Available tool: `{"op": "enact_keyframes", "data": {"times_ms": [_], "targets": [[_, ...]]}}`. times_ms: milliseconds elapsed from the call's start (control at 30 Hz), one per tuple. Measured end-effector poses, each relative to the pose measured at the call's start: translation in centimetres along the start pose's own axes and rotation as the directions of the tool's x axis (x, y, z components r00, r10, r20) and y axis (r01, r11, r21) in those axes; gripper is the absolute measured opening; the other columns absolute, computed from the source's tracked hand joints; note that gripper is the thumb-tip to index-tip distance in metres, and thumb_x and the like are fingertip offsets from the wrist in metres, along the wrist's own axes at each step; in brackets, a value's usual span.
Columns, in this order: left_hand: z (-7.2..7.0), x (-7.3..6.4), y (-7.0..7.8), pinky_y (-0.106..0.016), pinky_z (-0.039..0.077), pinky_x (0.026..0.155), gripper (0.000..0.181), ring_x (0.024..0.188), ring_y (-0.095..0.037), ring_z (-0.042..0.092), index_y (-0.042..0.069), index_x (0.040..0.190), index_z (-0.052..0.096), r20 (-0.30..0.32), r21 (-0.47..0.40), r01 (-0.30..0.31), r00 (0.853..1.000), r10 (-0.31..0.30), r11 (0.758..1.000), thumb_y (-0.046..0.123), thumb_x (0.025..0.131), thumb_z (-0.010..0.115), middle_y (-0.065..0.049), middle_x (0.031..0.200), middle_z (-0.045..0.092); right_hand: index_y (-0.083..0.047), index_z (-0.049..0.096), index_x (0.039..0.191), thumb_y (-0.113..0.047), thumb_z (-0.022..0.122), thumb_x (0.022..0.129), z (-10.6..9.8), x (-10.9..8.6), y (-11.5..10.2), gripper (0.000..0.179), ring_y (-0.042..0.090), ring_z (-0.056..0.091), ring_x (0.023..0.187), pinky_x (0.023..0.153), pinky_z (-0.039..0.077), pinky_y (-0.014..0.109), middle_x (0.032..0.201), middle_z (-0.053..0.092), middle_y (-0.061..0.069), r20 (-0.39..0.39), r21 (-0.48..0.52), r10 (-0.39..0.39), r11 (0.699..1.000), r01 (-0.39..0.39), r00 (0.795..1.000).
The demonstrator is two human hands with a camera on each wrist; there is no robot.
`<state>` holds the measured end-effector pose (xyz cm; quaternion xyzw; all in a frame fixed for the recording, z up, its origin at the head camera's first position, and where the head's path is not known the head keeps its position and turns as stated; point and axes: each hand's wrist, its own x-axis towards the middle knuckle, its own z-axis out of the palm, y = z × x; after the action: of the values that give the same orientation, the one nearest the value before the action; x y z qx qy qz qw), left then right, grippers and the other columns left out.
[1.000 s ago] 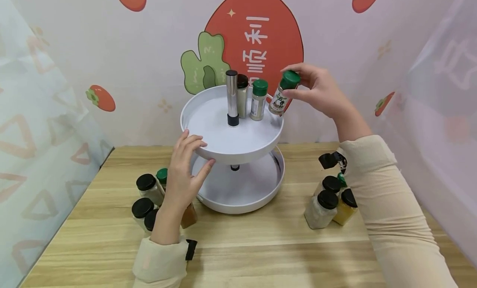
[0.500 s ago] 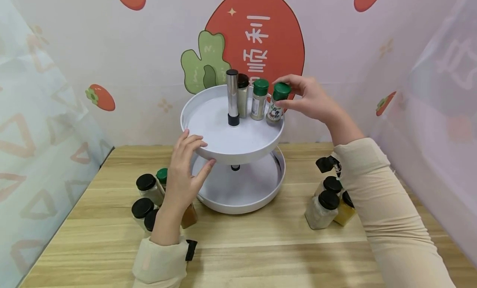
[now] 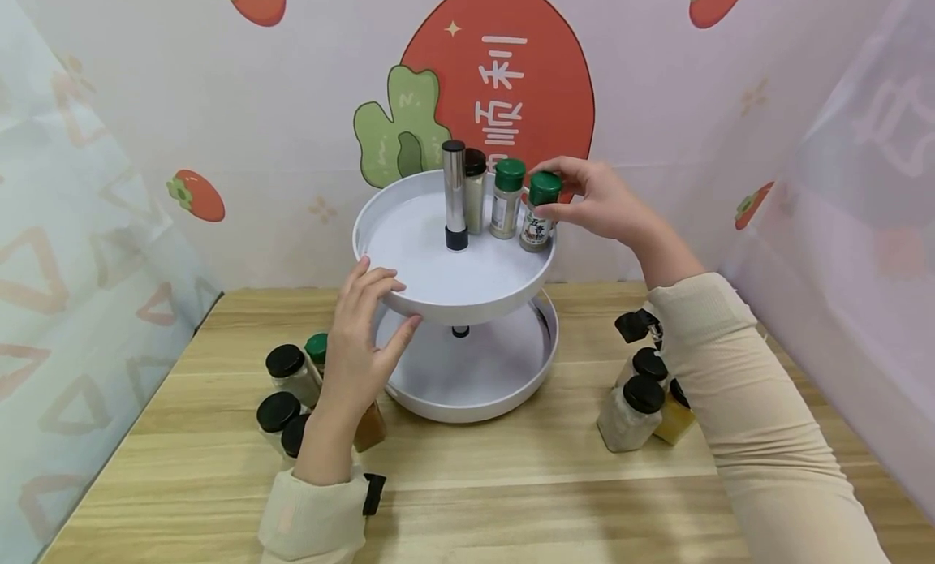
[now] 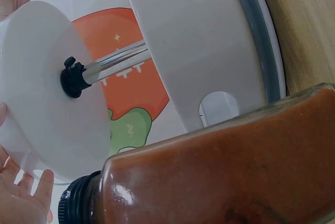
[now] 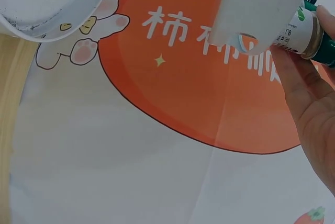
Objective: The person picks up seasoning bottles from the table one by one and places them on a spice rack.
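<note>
Right hand (image 3: pixel 602 203): arm extended forward over the bench (image 3: pixel 511 507), wrist level, fingers directed leftward at the far right of the upper tray (image 3: pixel 424 264); thumb and fingers closed about the green cap of the labelled jar (image 3: pixel 536 233). Left hand (image 3: pixel 358 333): forearm upright from the near side, at the tray's near-left edge; fingers loosely extended over the rim, thumb spread wide and lower, outside the wall; touching the tray only. Labelled jar: clear, pale brown contents, printed label, near upright inside the right rim; whether its base bears on the tray cannot be told. Upper tray, white, round, contents: second green-capped jar (image 3: pixel 505 211), pale powder, upright, just left of the labelled jar; dark-capped jar (image 3: pixel 475 207), pale contents, upright, next left, partly behind the metal post (image 3: pixel 454 191), which rises from the tray's middle. Lower tray (image 3: pixel 467 377): white, round, beneath the upper, standing on the bench. Left of it, beside and behind the left forearm: black-capped jars (image 3: pixel 295 384) with pale contents, a small green cap (image 3: pixel 317 347), and a jar of red-brown contents (image 3: pixel 370 428). Right of it: pale-filled jar (image 3: pixel 630 418), black cap, with a yellow-filled jar (image 3: pixel 674 424) and another black-capped jar (image 3: pixel 648 364) adjacent, the sleeve (image 3: pixel 774 410) overlapping the group. Behind: backdrop (image 3: pixel 277 126), printed in orange-red fruit.
</note>
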<state>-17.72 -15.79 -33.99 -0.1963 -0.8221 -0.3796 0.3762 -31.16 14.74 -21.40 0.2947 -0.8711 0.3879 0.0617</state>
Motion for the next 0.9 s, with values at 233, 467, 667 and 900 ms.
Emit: {"op": "enact_keyframes", "data": {"times_ms": [233, 467, 667, 900], "targets": [[-0.1, 0.2, 0.2, -0.051, 0.025, 0.125, 0.041, 0.15, -0.03, 0.03, 0.004, 0.12, 0.06, 0.0, 0.003, -0.001, 1.0, 0.001, 1.0, 0.009, 0.084, 0.079, -0.012, 0.136, 0.057, -0.006, 0.057, 0.134, -0.01, 0.07, 0.091, -0.1, 0.1, 0.0, 0.045, 0.03, 0.056, 0.096, 0.071, 0.051, 0.014, 0.119, 0.061, 0.017, 0.009, 0.024, 0.003, 1.0, -0.003, 1.0], [-0.3, -0.1, 0.3, -0.053, 0.025, 0.124, 0.042, 0.15, -0.03, 0.029, 0.005, 0.12, 0.059, 0.008, 0.011, 0.019, 1.0, -0.019, 1.0, 0.008, 0.084, 0.079, -0.011, 0.136, 0.056, -0.006, 0.055, 0.136, -0.009, 0.07, 0.092, 0.2, 0.2, 0.2, 0.047, 0.027, 0.059, 0.094, 0.073, 0.052, 0.015, 0.118, 0.062, 0.016, 0.022, 0.046, -0.023, 0.999, 0.022, 0.999], [-0.1, -0.4, 0.1, -0.055, 0.025, 0.124, 0.041, 0.15, -0.03, 0.03, 0.006, 0.121, 0.06, 0.005, -0.003, 0.014, 1.0, -0.014, 1.0, 0.008, 0.084, 0.078, -0.01, 0.136, 0.057, -0.006, 0.047, 0.143, -0.009, 0.067, 0.093, 0.0, -0.3, 0.8, 0.054, 0.032, 0.06, 0.11, 0.087, 0.053, 0.022, 0.127, 0.057, 0.017, 0.036, 0.064, -0.013, 0.998, 0.01, 0.999], [0.0, -0.2, 0.1, -0.056, 0.026, 0.123, 0.042, 0.149, -0.032, 0.031, 0.006, 0.121, 0.06, -0.005, 0.001, -0.004, 1.0, 0.004, 1.0, 0.008, 0.083, 0.079, -0.011, 0.135, 0.057, -0.011, 0.044, 0.146, -0.013, 0.065, 0.096, -1.6, -1.7, 1.1, 0.054, 0.032, 0.056, 0.121, 0.101, 0.051, 0.044, 0.136, 0.053, 0.015, 0.023, 0.063, 0.009, 0.998, -0.01, 1.0]]}}
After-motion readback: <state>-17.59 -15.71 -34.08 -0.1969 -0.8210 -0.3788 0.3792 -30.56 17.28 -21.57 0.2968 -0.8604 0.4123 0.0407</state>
